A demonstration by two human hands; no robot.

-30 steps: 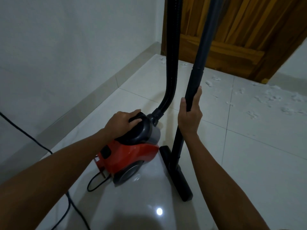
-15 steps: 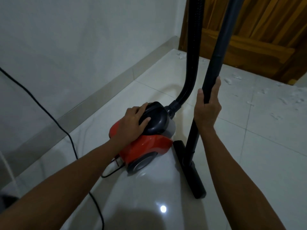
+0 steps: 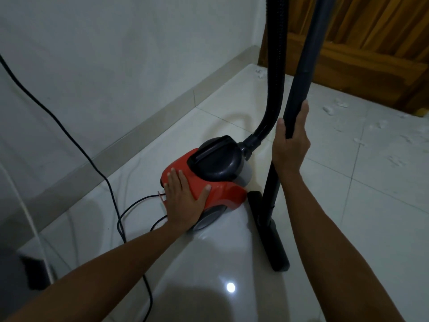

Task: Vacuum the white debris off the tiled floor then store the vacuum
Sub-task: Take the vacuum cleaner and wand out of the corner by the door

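From the head camera I see my left hand (image 3: 183, 201) lying flat with straight fingers on the back of the red vacuum cleaner (image 3: 209, 180). My right hand (image 3: 291, 145) is wrapped around the dark wand (image 3: 299, 89), which stands almost upright. The floor nozzle (image 3: 269, 233) sits on the white tiled floor (image 3: 348, 228), just beside the vacuum. A black hose (image 3: 276, 77) goes up from the vacuum. White debris (image 3: 329, 109) lies near the wooden door (image 3: 371, 43). A black power cord (image 3: 69, 135) runs along the white wall (image 3: 116, 54).

Glossy tiled floor (image 3: 348, 228), wooden door (image 3: 371, 43)
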